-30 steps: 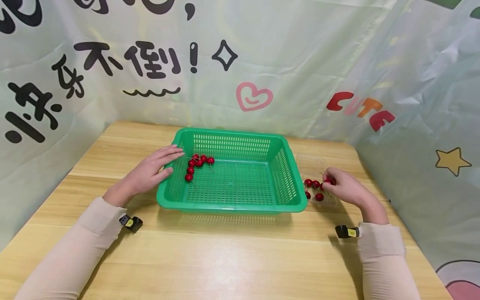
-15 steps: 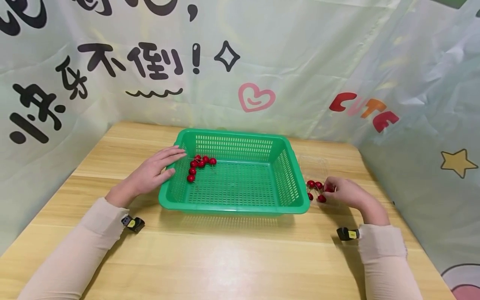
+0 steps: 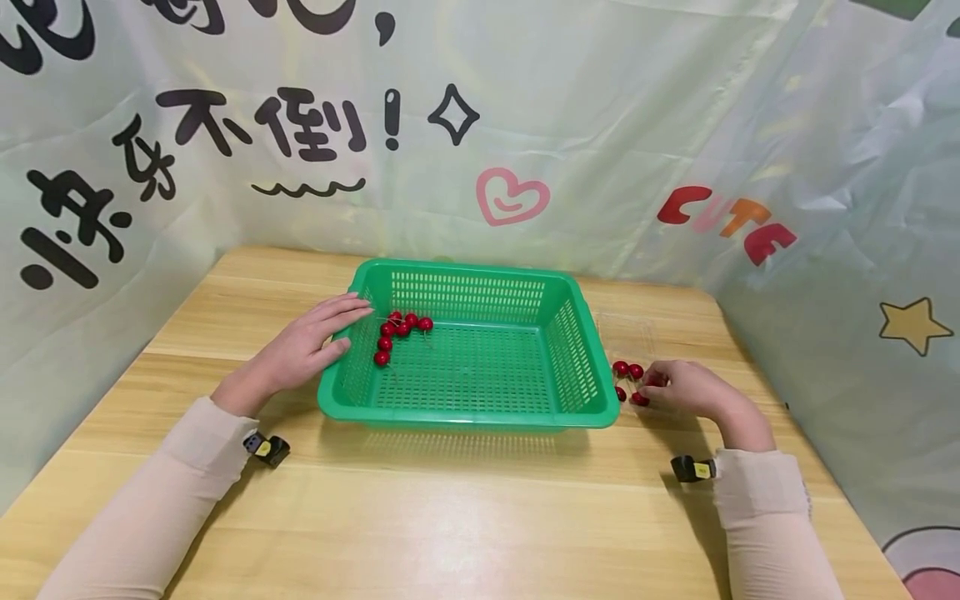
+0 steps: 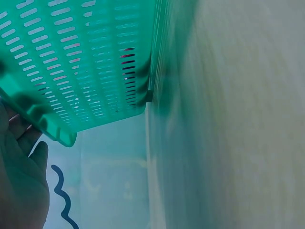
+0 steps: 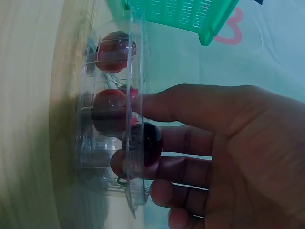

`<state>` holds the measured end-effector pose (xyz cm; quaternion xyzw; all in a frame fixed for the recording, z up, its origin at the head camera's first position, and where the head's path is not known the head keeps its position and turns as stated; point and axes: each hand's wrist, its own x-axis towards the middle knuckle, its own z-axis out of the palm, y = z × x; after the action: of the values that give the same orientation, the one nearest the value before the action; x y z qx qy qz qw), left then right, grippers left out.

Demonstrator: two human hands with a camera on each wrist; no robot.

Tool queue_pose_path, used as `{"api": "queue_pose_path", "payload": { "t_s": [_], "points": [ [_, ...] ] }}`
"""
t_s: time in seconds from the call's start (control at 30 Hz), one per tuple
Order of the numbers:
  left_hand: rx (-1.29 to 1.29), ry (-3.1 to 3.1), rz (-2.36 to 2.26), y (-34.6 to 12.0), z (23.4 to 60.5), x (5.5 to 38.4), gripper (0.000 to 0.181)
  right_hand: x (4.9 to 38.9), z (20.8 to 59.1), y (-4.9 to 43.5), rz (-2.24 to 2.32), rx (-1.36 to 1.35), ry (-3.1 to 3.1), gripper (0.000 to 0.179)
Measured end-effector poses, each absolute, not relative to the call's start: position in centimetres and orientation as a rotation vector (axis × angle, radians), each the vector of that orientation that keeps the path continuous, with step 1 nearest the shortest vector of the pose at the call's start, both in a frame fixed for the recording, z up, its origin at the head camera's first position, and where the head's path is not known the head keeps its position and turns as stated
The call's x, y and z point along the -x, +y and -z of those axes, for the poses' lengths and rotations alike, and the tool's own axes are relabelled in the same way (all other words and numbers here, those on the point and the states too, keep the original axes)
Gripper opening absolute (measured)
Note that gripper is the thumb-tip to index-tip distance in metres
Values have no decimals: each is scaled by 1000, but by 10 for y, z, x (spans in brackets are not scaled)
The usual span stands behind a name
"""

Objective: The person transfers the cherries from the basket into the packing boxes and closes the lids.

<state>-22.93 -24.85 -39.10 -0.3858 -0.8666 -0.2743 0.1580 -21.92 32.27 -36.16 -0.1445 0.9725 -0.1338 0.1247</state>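
A green plastic basket [image 3: 465,415] stands on the table with several red cherries [image 3: 386,329] along its left inner side. My left hand [image 3: 300,343] rests on its left rim with fingers nearly straight; in the left wrist view, the left hand [image 4: 21,176] touches the rim from outside. To the right of the basket, my right hand [image 3: 693,387] reaches into a clear plastic box [image 3: 626,329] holding several cherries [image 3: 620,367]. In the right wrist view, the thumb and fingers curl round a dark red cherry [image 5: 151,143] at the box's wall [image 5: 136,95]; the fingertips are partly hidden.
The wooden table [image 3: 450,517] runs back to a printed cloth backdrop [image 3: 600,108] with lettering, a heart and a star. Another cloth wall [image 3: 847,250] rises on the right. The box stands close against the basket's right side.
My right hand has shifted slightly down and left within the box, and the cherry seen between its fingers earlier is now mostly covered in the head view. The left hand and basket stay put.
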Motion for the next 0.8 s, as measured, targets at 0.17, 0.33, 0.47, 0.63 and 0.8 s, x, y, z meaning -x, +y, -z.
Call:
{"api": "queue_pose_path", "payload": {
  "t_s": [0.17, 0.33, 0.47, 0.63, 0.8],
  "points": [
    [1095, -2488, 783, -248, 392, 229, 46, 218, 361, 323, 388, 432, 2831, 15],
    [1092, -2490, 789, -248, 393, 229, 46, 217, 359, 323, 363, 416, 2838, 18],
    [1089, -2499, 793, -249, 394, 229, 46, 217, 355, 322, 343, 396, 2881, 18],
    [1090, -2515, 786, -249, 392, 229, 45, 217, 353, 317, 345, 390, 2918, 19],
    [1094, -2510, 782, -249, 390, 228, 46, 217, 349, 308, 351, 435, 2972, 19]
  ]
}}
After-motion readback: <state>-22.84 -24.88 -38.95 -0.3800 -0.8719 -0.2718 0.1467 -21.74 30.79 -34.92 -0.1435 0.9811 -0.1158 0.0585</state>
